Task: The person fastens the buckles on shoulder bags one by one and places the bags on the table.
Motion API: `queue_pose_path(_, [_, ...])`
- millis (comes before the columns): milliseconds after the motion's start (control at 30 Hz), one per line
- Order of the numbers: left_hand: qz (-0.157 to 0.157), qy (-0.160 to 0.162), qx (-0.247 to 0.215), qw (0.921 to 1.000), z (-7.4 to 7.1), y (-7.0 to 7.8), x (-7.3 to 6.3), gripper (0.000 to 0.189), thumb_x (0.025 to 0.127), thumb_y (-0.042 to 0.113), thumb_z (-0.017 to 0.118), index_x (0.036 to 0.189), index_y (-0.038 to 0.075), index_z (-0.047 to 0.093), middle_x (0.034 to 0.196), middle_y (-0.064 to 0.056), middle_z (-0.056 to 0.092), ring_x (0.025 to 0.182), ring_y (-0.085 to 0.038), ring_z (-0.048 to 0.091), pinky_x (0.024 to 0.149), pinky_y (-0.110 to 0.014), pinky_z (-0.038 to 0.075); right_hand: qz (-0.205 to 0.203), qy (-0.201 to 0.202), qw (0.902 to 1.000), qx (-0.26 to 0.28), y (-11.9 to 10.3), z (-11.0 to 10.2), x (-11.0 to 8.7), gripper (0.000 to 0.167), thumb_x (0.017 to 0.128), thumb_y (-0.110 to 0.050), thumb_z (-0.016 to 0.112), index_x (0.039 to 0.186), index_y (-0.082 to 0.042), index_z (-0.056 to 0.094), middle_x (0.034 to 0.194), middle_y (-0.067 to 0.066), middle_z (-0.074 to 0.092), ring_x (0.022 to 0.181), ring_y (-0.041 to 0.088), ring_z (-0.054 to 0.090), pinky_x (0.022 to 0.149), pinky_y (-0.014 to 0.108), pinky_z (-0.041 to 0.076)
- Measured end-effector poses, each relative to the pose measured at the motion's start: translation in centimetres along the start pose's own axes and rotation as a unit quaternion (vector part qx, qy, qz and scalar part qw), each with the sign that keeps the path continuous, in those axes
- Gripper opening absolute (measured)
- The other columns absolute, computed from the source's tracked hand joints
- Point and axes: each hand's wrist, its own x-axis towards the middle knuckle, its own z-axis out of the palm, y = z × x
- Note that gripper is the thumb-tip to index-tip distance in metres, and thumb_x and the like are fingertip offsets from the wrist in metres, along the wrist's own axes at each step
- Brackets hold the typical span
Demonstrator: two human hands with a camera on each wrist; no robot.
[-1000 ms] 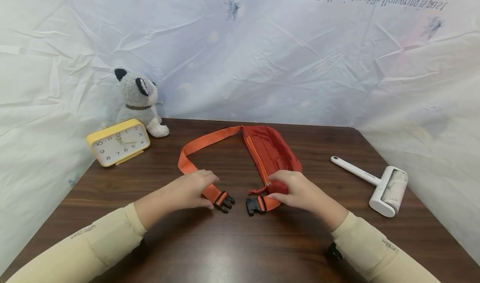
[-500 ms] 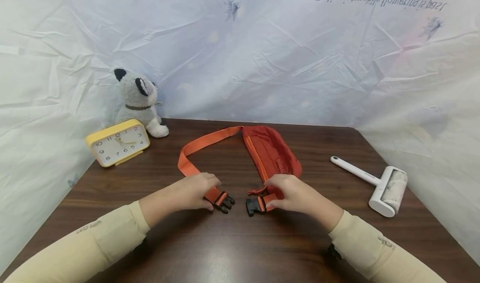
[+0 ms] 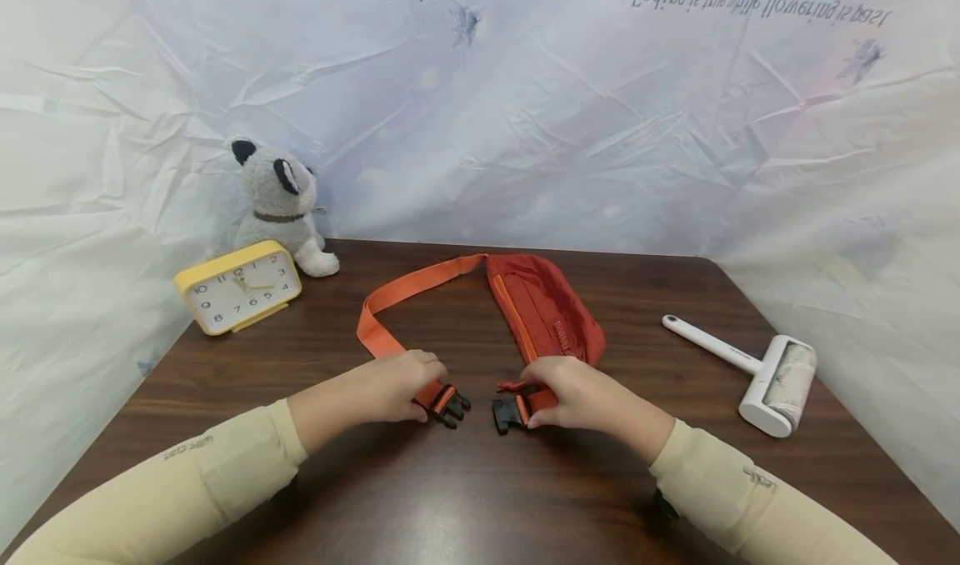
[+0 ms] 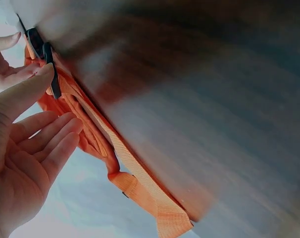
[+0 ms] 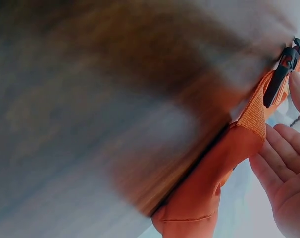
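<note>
A red waist bag (image 3: 551, 307) lies on the brown table, its orange strap (image 3: 412, 284) looping out to the left. The black prong half of its buckle (image 3: 453, 408) and the black socket half (image 3: 506, 414) face each other, a small gap apart. My left hand (image 3: 397, 386) is over the strap just behind the prongs; in the left wrist view its thumb (image 4: 41, 79) touches the buckle, the fingers spread apart from it. My right hand (image 3: 573, 392) is at the socket end, its thumb (image 5: 297, 91) against the buckle and its other fingers (image 5: 281, 153) loosely extended.
A yellow alarm clock (image 3: 240, 288) stands at the left edge, before a grey and white plush dog (image 3: 277, 198). A white lint roller (image 3: 772, 382) lies on the right. Pale printed cloth (image 3: 525, 115) hangs around the table (image 3: 465, 498).
My right hand has shifted left and nearer along the strap to the socket half. The left hand has slid slightly right, toward the prongs. The bag and buckle halves stay in place.
</note>
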Motion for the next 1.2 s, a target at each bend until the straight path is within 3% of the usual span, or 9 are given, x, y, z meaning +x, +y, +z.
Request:
queue_pose_path(633, [0.020, -0.022, -0.008, 0.9995, 0.5, -0.2, 1.1, 0.046, 0.075, 0.021, 0.081, 0.112, 0.006, 0.059, 0.105, -0.003, 0.058, 0.098, -0.018, 0.056, 0.077, -0.029, 0.050, 0.008, -0.032, 0.9994, -0.010, 0.0, 0.5, 0.5, 0.051, 0.069, -0.029, 0.085, 0.107, -0.004, 0.061, 0.099, 0.001, 0.061, 0.090, 0.013, 0.058, 0.077, 0.031, 0.050])
queue_pose_path(900, [0.016, -0.029, -0.018, 0.9993, 0.7, -0.2, 1.5, 0.043, 0.075, 0.019, 0.081, 0.109, 0.007, 0.058, 0.098, -0.001, 0.056, 0.091, -0.015, 0.055, 0.072, -0.027, 0.049, -0.013, -0.036, 0.9992, -0.010, 0.1, 0.5, 0.5, 0.049, 0.070, -0.027, 0.084, 0.108, -0.004, 0.062, 0.101, 0.002, 0.060, 0.092, 0.013, 0.057, 0.078, 0.031, 0.050])
queue_pose_path(1200, [0.017, -0.032, -0.013, 0.9993, 0.4, 0.1, 1.5, 0.043, 0.076, 0.019, 0.080, 0.111, 0.006, 0.060, 0.108, -0.005, 0.059, 0.102, -0.020, 0.056, 0.081, -0.031, 0.049, -0.036, -0.032, 0.9986, -0.021, 0.2, 0.6, 0.5, 0.046, 0.071, -0.028, 0.084, 0.106, -0.005, 0.065, 0.101, 0.001, 0.060, 0.092, 0.012, 0.057, 0.078, 0.029, 0.050])
